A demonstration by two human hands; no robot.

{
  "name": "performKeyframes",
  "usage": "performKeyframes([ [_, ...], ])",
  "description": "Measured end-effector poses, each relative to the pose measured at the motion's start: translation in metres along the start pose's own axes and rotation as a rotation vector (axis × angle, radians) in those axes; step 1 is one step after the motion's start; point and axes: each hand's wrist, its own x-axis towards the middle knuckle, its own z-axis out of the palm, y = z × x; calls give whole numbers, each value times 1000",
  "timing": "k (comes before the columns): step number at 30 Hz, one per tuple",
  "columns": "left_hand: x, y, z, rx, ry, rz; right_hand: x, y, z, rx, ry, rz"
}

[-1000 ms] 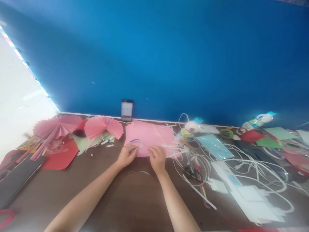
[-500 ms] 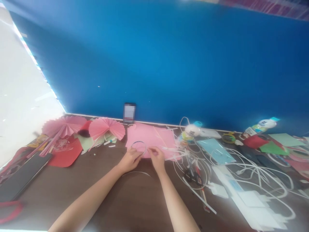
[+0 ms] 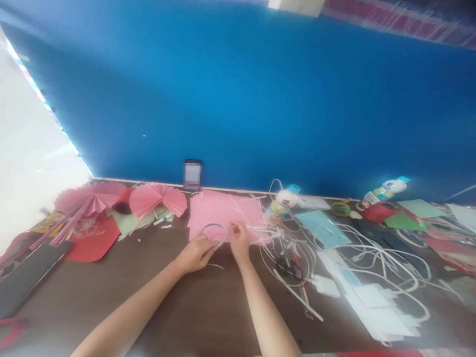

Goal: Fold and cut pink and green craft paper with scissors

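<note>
Fingertips are blurred. Left hand point(image 3: 195, 253) pinches a thin round ring point(image 3: 219, 226) at the near edge of the pink paper sheet point(image 3: 215, 209); right hand point(image 3: 240, 240): closure cannot be told.

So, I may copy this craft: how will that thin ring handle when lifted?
The ring looks like a thin strip curled round, so probably light and floppy. Pinched by the left hand, it would likely squash easily.

The phone screen point(image 3: 192, 174) is pixelated. The picture's left edge cuts off the dark tablet point(image 3: 26, 275) and red loop point(image 3: 9, 333). The left hand point(image 3: 195, 253) covers the lower arc of the ring point(image 3: 214, 224); the grip of the right hand point(image 3: 239, 243) is too small to read.
</note>
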Motion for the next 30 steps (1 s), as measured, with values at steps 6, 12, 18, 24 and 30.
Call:
performKeyframes([
  [6, 0, -11, -8, 315, 94, -122, 0, 7, -3, -86, 27, -46],
  [12, 2, -14, -27, 651, -56, -374, -3, 7, 1, -214, -85, -176],
  [18, -1, -5, -49, 708, -191, -743, -3, 7, 2, -226, -79, -181],
  [24, -22, -9, -69, 722, -270, -845, -2, 9, 4, -209, -95, -199],
  [30, -36, -22, -85, 789, -149, -773, -2, 9, 4, -195, -101, -201],
])
